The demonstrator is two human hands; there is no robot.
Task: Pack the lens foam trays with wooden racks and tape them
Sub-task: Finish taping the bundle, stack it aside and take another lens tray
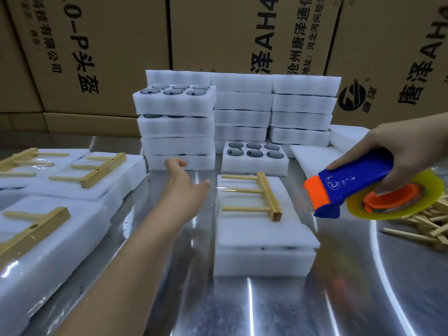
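Stretched over the metal table [242, 309], the left hand [184, 183] is relaxed and holds nothing; it seems to aim at the stacked foam trays [177, 127] for the next one. The right hand [409, 151] grips the tape dispenser [349, 187], ready beside the closed tray [264, 263] with a wooden rack [264, 192] on its lid. Behind, an open tray [254, 167] holds six dark lenses [254, 154].

Cardboard cartons [109, 57] behind steel table [266, 306]
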